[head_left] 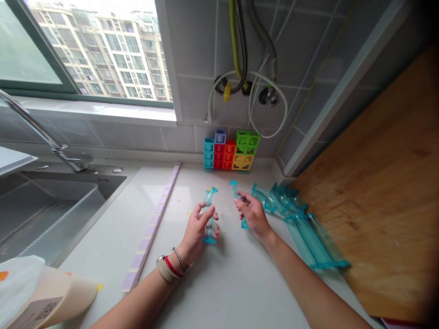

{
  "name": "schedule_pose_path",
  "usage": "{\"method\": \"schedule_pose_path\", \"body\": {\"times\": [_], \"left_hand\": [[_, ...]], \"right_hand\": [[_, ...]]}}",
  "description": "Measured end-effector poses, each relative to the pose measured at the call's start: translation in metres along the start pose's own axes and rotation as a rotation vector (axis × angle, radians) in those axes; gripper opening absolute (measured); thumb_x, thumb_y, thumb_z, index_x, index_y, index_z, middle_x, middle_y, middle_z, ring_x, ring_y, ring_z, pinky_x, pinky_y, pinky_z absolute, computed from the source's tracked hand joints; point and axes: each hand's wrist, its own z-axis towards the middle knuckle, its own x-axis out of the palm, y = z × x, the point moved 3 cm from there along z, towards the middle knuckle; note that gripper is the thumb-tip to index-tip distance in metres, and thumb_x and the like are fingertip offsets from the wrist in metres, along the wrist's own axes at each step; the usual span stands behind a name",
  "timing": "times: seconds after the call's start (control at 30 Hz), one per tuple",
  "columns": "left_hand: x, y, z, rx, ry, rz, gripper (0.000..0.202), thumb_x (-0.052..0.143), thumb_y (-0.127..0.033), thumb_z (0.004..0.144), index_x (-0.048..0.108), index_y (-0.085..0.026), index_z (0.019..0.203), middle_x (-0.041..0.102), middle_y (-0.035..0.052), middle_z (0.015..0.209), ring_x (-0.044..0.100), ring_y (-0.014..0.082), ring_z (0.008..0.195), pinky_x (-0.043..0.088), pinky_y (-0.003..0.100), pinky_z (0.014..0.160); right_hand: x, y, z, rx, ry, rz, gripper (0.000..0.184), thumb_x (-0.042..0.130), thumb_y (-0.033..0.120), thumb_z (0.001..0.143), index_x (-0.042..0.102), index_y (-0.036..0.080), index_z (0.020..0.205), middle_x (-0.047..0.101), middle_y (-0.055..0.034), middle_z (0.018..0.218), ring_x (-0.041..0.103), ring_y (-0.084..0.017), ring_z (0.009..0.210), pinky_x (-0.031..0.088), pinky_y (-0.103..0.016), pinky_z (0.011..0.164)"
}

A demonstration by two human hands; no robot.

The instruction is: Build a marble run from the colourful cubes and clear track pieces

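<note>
Teal, see-through plastic makes up both pieces in hand. The left hand (200,224) pinches the left piece (210,197) between thumb and fingers; the right hand (253,213) grips the right piece (235,189) likewise. Both are gripped around the middle, probably to leave their ends free and easy to see, and are apart above the counter (267,283). From the right hand, loose curves (288,201) lie near two o'clock and straights (315,240) near four, perhaps grouped by shape for easy reach. Blocks (226,153) stand at twelve, by the wall, likely for support. Each held piece looks slender, gently bowed and glossy, with wider, deeper-coloured ends; the fingers hide part of both.
</note>
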Motion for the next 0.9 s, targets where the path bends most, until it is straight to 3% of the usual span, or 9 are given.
{"method": "schedule_pose_path", "body": {"times": [0.1, 0.2, 0.33, 0.47, 0.63, 0.77, 0.9], "left_hand": [[0.002, 0.006, -0.001, 0.035, 0.005, 0.009, 0.047, 0.077, -0.055, 0.081, 0.046, -0.027, 0.1, 0.06, -0.0075, 0.075, 0.059, 0.0102, 0.042, 0.047, 0.022, 0.039], [0.004, 0.01, -0.002, 0.076, 0.038, 0.024, 0.044, 0.075, -0.057, 0.083, 0.045, -0.026, 0.093, 0.061, -0.0067, 0.071, 0.059, 0.0111, 0.04, 0.046, 0.022, 0.038], [0.006, 0.015, -0.003, 0.067, 0.106, 0.013, 0.045, 0.073, -0.061, 0.084, 0.046, -0.025, 0.088, 0.063, -0.0048, 0.066, 0.06, 0.0128, 0.038, 0.046, 0.022, 0.038], [0.008, 0.019, -0.002, 0.08, 0.155, 0.016, 0.046, 0.073, -0.063, 0.083, 0.048, -0.024, 0.088, 0.066, -0.0014, 0.066, 0.062, 0.0153, 0.039, 0.047, 0.023, 0.037], [0.006, 0.018, -0.003, 0.154, 0.029, 0.088, 0.045, 0.073, -0.061, 0.084, 0.052, -0.022, 0.086, 0.065, -0.001, 0.066, 0.06, 0.0125, 0.042, 0.049, 0.023, 0.041], [0.004, 0.013, -0.006, 0.225, -0.064, 0.123, 0.043, 0.068, -0.061, 0.089, 0.051, -0.021, 0.088, 0.062, -0.0023, 0.066, 0.058, 0.0109, 0.047, 0.05, 0.022, 0.045], [0.004, 0.014, -0.008, 0.241, -0.087, 0.127, 0.042, 0.064, -0.061, 0.091, 0.051, -0.021, 0.089, 0.061, -0.0029, 0.066, 0.057, 0.0106, 0.048, 0.049, 0.021, 0.046]], "right_hand": [[-0.011, 0.012, 0.038, -0.138, -0.055, -0.307, 0.048, 0.076, 0.048, 0.08, 0.071, 0.019, 0.119, 0.065, -0.0003, 0.083, 0.056, -0.014, 0.068, 0.052, -0.028, 0.063], [-0.003, 0.025, 0.085, -0.193, 0.093, -0.682, 0.045, 0.08, 0.034, 0.078, 0.073, 0.016, 0.119, 0.072, -0.0032, 0.087, 0.063, -0.018, 0.078, 0.054, -0.034, 0.08], [0.036, 0.027, 0.128, -0.228, 0.367, -1.0, 0.049, 0.084, 0.028, 0.076, 0.072, 0.016, 0.122, 0.077, -0.0067, 0.105, 0.068, -0.019, 0.09, 0.053, -0.032, 0.088], [0.086, 0.019, 0.146, -0.253, 0.495, -1.105, 0.049, 0.086, 0.028, 0.075, 0.071, 0.016, 0.12, 0.077, -0.0052, 0.105, 0.07, -0.017, 0.09, 0.052, -0.027, 0.085], [0.133, 0.005, 0.153, -0.251, 0.431, -1.172, 0.047, 0.084, 0.038, 0.077, 0.068, 0.016, 0.115, 0.075, -0.0092, 0.109, 0.069, -0.022, 0.098, 0.051, -0.03, 0.087], [0.155, -0.005, 0.152, -0.149, 0.279, -1.226, 0.059, 0.077, 0.053, 0.079, 0.057, 0.018, 0.122, 0.072, -0.0137, 0.115, 0.069, -0.028, 0.105, 0.051, -0.034, 0.084], [0.173, -0.012, 0.152, -0.103, 0.254, -1.252, 0.056, 0.072, 0.055, 0.082, 0.052, 0.019, 0.121, 0.072, -0.0157, 0.111, 0.07, -0.032, 0.102, 0.051, -0.037, 0.082]]}}
